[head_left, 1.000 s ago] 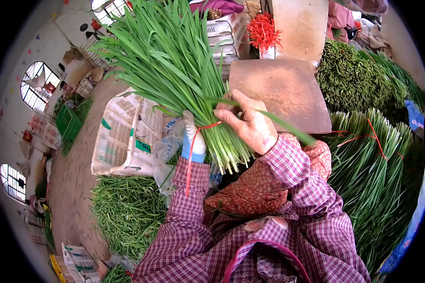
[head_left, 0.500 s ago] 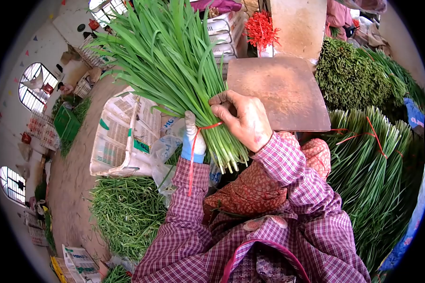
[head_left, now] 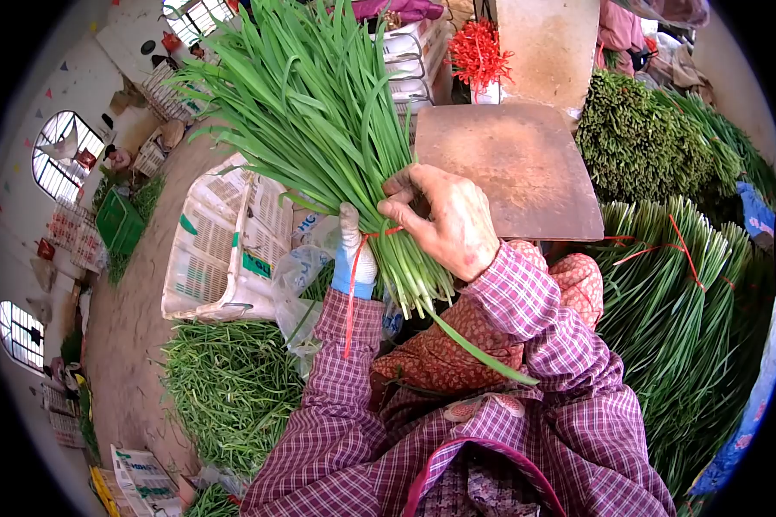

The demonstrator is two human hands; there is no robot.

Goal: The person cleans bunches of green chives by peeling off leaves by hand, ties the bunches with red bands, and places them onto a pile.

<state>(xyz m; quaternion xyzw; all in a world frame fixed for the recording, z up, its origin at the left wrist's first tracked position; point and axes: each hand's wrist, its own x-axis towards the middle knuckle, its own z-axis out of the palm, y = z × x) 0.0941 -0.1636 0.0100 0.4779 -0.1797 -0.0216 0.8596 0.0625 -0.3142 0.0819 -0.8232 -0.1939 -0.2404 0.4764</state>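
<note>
A thick bunch of garlic chives [head_left: 319, 112] leans up and to the left, its pale cut ends pointing down over my lap. My left hand [head_left: 352, 250], in a white and blue glove, is closed around its lower side. A red tie [head_left: 350, 302] circles the stems there, one end dangling along my wrist. My bare right hand [head_left: 448, 220] pinches at the right edge of the bunch, just above the tie; its fingertips are partly hidden. One loose green leaf [head_left: 483, 351] sticks out below the stem ends toward my right sleeve.
A brown board [head_left: 509, 172] stands ahead. Bundled chives [head_left: 664, 319] and thick-stemmed green bundles [head_left: 642, 142] lie to the right. A white plastic crate [head_left: 207, 241] and a heap of loose greens [head_left: 228, 388] are at left. Red ties [head_left: 477, 62] hang behind the board.
A single leaf now protrudes below the stem ends, toward the lower right. My right hand has shifted slightly at the bunch's edge; my left hand keeps its hold.
</note>
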